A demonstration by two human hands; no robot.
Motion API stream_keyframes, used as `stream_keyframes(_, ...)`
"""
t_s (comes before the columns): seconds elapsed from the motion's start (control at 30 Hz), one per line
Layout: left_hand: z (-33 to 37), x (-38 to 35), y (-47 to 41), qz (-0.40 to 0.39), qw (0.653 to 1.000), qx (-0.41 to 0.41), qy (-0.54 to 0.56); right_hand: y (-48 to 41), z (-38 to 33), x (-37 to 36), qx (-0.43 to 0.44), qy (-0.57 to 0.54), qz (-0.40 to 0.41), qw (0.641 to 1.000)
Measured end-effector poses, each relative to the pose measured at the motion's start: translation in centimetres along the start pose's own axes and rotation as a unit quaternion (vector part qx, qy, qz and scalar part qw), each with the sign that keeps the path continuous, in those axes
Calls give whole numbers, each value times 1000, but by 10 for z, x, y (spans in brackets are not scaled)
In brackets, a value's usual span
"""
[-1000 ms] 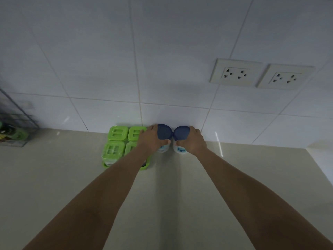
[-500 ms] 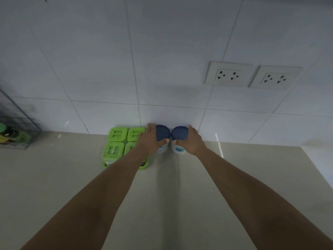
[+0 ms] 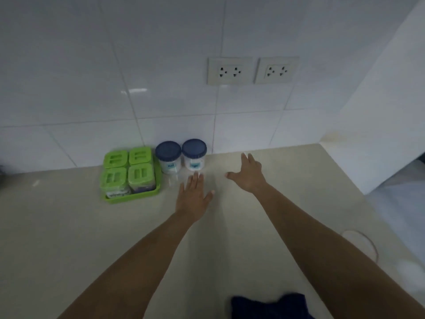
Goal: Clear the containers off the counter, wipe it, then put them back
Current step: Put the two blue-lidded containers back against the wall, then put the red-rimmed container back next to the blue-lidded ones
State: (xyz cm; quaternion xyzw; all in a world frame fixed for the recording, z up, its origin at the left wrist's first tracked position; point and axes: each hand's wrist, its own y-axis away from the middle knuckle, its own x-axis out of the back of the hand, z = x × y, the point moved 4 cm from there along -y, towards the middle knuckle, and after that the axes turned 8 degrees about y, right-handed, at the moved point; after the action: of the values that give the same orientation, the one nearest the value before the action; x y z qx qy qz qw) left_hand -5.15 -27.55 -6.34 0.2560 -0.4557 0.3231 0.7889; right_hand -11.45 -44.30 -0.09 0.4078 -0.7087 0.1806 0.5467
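Left hand (image 3: 194, 199) is being held flat over the beige stone counter (image 3: 69, 226), fingers straight and together, thumb out; contact can't be told. Right hand (image 3: 249, 177) is being held spread, nothing gripped. A white round plastic jar with dark blue lid (image 3: 194, 155) is being left just ahead of the left fingertips, with a second matching jar (image 3: 168, 157) beside it, both at the white tiled wall (image 3: 161, 65). A green plastic tray of four green-lidded tubs (image 3: 138, 196) is being kept left of the left hand. Bare counter is being left open right of the right hand, up to the side-wall corner. A dark blue cloth (image 3: 269, 306) is being left at the near edge, beside the right forearm.
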Motion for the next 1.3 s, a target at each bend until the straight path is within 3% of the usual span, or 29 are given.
stream_keyframes(0.2,54,-68,38,-71,995,-67,-21,72,86,15,-115,69,42,990)
stream_keyframes(0.53,94,-132,62,-93,989,-114,-22,143,203,30,-277,71,-3,958)
stream_keyframes(0.7,94,-137,65,-71,990,-117,-39,155,230,33,-306,91,-64,945)
stream_keyframes(1.03,92,-138,66,-62,990,-114,-52,155,231,41,-280,91,-142,945)
stream_keyframes(1.23,92,-139,66,-62,990,-115,-53,145,229,38,-283,20,-90,955)
stream_keyframes(1.3,91,-139,66,-62,990,-115,-45,143,227,39,-274,8,-108,956)
